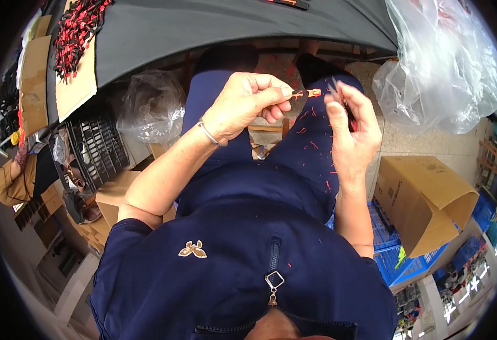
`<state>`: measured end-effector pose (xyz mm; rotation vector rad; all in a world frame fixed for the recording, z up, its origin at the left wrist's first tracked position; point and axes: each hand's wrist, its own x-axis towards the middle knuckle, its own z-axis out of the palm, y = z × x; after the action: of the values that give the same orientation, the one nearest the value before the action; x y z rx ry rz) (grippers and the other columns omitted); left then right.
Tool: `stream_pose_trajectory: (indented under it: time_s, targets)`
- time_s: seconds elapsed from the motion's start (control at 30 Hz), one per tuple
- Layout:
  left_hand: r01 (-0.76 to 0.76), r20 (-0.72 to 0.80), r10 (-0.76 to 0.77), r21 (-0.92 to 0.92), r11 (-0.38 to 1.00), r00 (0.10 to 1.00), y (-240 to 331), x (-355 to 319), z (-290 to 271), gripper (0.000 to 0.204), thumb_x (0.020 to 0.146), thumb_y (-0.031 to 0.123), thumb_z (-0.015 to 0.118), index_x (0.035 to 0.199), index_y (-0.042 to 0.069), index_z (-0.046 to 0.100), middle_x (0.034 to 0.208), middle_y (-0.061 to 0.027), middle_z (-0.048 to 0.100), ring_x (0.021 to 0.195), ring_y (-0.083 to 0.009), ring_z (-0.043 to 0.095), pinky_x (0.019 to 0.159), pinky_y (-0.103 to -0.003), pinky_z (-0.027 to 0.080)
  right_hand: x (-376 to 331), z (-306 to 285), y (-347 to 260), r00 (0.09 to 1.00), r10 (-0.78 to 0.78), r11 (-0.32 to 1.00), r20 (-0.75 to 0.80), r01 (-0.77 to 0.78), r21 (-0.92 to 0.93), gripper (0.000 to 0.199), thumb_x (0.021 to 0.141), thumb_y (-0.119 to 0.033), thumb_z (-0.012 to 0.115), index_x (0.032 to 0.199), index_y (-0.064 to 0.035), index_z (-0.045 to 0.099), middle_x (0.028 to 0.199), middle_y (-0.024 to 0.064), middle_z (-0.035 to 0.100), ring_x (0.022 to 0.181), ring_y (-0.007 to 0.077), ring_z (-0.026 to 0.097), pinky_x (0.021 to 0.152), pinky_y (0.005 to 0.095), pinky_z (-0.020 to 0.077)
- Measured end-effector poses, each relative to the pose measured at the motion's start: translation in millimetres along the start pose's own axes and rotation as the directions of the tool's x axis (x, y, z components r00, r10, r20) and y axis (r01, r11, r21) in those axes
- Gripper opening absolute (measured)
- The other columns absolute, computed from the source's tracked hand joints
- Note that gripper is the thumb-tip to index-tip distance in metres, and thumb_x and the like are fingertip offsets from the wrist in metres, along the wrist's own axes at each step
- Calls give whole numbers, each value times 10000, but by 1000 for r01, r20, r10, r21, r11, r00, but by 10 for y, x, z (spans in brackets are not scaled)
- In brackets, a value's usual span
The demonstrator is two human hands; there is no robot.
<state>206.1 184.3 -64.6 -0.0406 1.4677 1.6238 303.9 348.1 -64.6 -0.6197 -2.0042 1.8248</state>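
My left hand [247,105] pinches the black end of a small zipper pull [313,92] between thumb and fingertips. Its bright orange-red end sticks out to the right. Close beside that end, my right hand [351,127] is closed around a pair of small thread snips [333,88], whose blades look blurred and whose handles are mostly hidden by the fingers. Both hands are above my lap, where red thread scraps [302,131] lie scattered on the dark blue trousers [294,153].
A black-covered table [203,28] spans the front. Red and black pulls [78,34] are heaped on cardboard at its left. Clear plastic bags [435,73] hang at right, above an open carton [418,198] and blue crates [393,260]. Another person [13,181] is at far left.
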Motion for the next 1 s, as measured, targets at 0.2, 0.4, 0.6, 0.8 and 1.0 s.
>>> stream_pose_trajectory:
  time_s: [0.2,0.4,0.6,0.8,1.0]
  targets:
    - [-72,-16,74,72,995,997,-10,-46,96,187,885,193,622,918,13,662,756,-14,639,621,-38,553,595,-181,465,-116,-18,161,985,-160,952,58,169,-256,163,765,-74,736,862,-3,626,775,81,654,672,146,634,622,251,490]
    - [-106,-9,109,160,981,994,11,-45,140,178,882,181,623,910,9,660,752,-13,632,625,-39,546,601,-180,462,-63,-17,173,957,-272,882,99,289,-373,173,729,-94,757,825,-30,628,747,72,655,639,191,616,585,290,486]
    - [-55,26,53,87,995,998,-27,-11,100,187,892,199,614,920,18,653,743,-8,626,625,-38,552,597,-176,467,-10,-63,175,901,-392,756,185,430,-493,166,713,-109,765,802,-59,634,705,40,641,584,195,577,541,301,456]
    - [-3,7,4,-73,997,1000,-76,12,87,181,893,206,614,911,28,648,738,-12,627,598,-41,555,569,-176,476,-33,-73,202,955,-289,889,66,294,-350,206,696,-106,779,834,-44,639,708,48,645,581,193,573,540,296,462]
    - [10,24,-8,-98,995,1000,-65,4,118,184,892,203,615,908,23,646,738,-16,630,593,-45,558,563,-175,479,-24,-76,195,900,-413,772,137,426,-472,236,683,-113,788,851,-35,641,718,52,649,597,193,584,554,295,469]
